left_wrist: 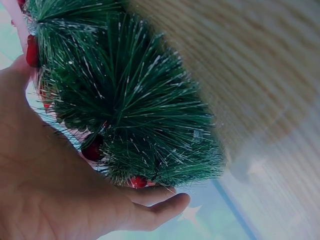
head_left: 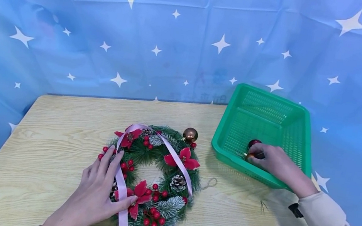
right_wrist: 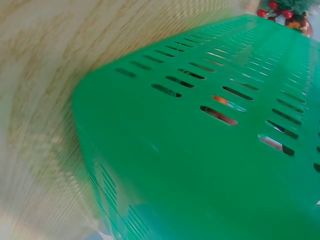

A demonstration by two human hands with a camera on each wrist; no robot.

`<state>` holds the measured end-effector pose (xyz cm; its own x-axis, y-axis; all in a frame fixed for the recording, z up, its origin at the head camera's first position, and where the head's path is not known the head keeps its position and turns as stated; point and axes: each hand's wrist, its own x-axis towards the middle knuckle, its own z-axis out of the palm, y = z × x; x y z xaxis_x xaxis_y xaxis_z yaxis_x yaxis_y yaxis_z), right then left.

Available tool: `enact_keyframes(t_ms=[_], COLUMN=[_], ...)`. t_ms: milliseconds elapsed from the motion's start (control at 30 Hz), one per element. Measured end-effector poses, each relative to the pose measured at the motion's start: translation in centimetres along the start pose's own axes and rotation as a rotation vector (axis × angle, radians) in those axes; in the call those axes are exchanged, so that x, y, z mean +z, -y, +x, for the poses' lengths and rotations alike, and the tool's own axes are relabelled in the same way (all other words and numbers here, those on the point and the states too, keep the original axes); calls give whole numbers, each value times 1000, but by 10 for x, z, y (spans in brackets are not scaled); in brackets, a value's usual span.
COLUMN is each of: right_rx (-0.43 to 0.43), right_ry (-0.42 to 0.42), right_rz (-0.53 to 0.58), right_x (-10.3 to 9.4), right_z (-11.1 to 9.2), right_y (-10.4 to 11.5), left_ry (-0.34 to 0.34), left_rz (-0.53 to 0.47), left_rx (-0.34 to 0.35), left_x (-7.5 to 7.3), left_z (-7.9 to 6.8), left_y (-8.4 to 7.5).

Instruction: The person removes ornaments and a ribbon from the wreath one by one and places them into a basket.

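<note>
A green wreath [head_left: 141,156] with red poinsettias, berries, a pinecone [head_left: 178,183] and a pink ribbon [head_left: 174,155] lies on the table. My left hand [head_left: 95,190] rests on its left side, fingers spread and thumb over the lower poinsettia [head_left: 137,196]; the left wrist view shows the hand [left_wrist: 65,175] against the needles [left_wrist: 135,95]. Inside the green basket [head_left: 220,134], my right hand [head_left: 270,159] pinches a small gold bauble [head_left: 249,157], partly hidden by the fingers. A dark red bauble [head_left: 254,142] is just beyond it. From the right wrist, the basket's slotted wall [right_wrist: 175,145] hides most of the hand.
A copper bauble [head_left: 190,134] sits at the wreath's upper right edge. A thin loop of cord [head_left: 210,183] lies right of the wreath, and thin dark wires [head_left: 263,206] lie in front of the basket. A blue star-patterned curtain [head_left: 184,43] hangs behind the table.
</note>
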<state>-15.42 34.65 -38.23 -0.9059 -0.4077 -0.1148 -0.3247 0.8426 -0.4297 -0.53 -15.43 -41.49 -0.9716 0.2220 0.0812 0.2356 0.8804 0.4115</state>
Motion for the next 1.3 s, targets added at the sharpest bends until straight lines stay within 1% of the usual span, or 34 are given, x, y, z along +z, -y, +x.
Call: enact_keyframes(t_ms=[100,333,500,600,700,767,867,967,1033,1133,1300], right_rx=[-1,-34,-21,-25,-50,-86,-171,-284,-349,-423,-494], right_ry=[-11,-63,-109,-171,-267,-348,-465,-540,-563,-570,-537], right_rz=[-10,-27,-10,-18,-31,-39,-27,13,45,85,144], right_x=[0,1,1,1,2,4,8,14,20,29,47], right_z=[0,-2,-3,-4,-7,-10,-13,-15,-17,-21,-22], right_y=[1,5,10,14,20,26,39,53,62,74,91], left_ry=[1,23,24,24,24,22,19,14,11,10,18], left_rz=[-5,-31,-36,-41,-46,-46,-43,-41,-39,-40,-41], left_rx=[6,17,15,19,26,32,41,51,57,63,66], left_x=[0,0,-1,-1,-1,-1,-1,0,1,2,2], left_z=[1,1,3,3,4,4,4,4,5,5,6], left_y=[1,2,3,4,4,5,6,7,8,8,9])
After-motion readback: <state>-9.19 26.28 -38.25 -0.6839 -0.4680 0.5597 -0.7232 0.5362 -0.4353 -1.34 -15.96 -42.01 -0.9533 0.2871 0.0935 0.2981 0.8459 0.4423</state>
